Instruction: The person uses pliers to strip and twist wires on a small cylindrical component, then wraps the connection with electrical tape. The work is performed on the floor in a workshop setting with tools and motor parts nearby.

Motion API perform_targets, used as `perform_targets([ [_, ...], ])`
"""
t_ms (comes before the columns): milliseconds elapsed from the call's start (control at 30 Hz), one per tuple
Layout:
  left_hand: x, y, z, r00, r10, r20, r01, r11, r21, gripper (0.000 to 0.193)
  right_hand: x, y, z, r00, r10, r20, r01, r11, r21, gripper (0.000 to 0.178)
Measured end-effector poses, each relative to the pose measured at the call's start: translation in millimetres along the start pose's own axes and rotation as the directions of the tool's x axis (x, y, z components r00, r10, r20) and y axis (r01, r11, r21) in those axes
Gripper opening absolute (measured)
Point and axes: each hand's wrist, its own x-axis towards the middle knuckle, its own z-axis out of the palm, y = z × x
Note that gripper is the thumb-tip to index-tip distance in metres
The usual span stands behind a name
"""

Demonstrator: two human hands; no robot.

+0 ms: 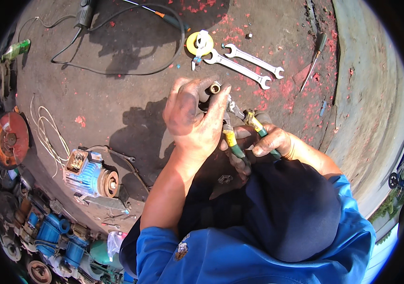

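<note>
Between the thumb and fingers of my left hand (190,116) is a small dark cylindrical metal part with a round brassy end (215,88). My right hand (273,141) is wrapped round the green and yellow handles of a pair of pliers (231,137). The handles stand apart. The jaws of the pliers reach up beside my left thumb, close to the metal part; whether they grip it is hidden. Just beyond my hands lie two open-ended wrenches (242,69), next to a yellow tape roll (199,43) with a white piece on it.
A screwdriver (316,59) lies at the far right, among red paint flakes. A corded black power tool (85,13) is at the far left, its cable looping over the ground. Left of me stands a blue motor (88,174); beyond it are a red disc (10,140) and piled motors (50,234).
</note>
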Motion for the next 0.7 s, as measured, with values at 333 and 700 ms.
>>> perform_targets([
  [333,-2,1,-2,0.998,-0.061,0.007,0.061,0.997,-0.057,0.026,0,-4,12,0.944,-0.15,-0.293,0.035,0.931,-0.364,0.07],
  [700,6,-2,-39,0.714,-0.406,0.571,0.568,0.812,-0.132,0.03,-6,-13,-6,0.693,-0.721,-0.013,-0.228,-0.202,-0.953,0.067],
])
